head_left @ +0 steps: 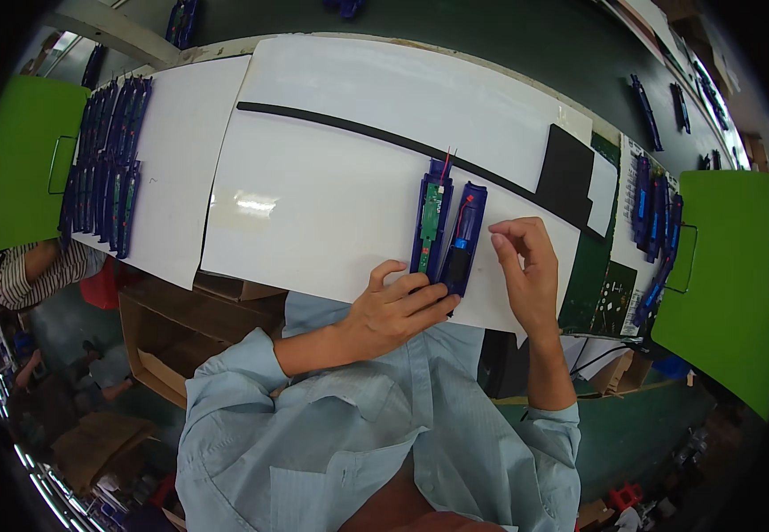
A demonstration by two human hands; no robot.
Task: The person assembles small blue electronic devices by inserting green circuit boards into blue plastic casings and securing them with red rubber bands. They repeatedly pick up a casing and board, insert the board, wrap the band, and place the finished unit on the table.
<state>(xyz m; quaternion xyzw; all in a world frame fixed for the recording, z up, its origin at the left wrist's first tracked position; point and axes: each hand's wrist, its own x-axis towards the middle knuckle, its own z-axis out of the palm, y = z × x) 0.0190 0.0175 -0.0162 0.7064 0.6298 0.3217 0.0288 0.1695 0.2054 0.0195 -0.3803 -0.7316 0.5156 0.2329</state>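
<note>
Two dark blue plastic casing halves lie side by side on the white work surface in front of me. The left casing half (440,193) carries a long green circuit board (431,217), with thin wires sticking up from its far end. In the right casing half (476,197) are a red wire and a blue and black cylindrical part (461,248). My left hand (393,310) grips the near ends of both halves, fingers laid across them and thumb at the left edge. Just right of the casings, my right hand (531,266) is raised with fingers loosely bent and apart, nothing visible in it.
Rows of blue casings with boards (105,168) lie at the left; several more casings (655,208) lie at the right. A black strip (340,126) crosses the white surface (313,204) toward a black flat piece (566,173). Green panels (726,284) flank both sides. A person (34,270) is at far left.
</note>
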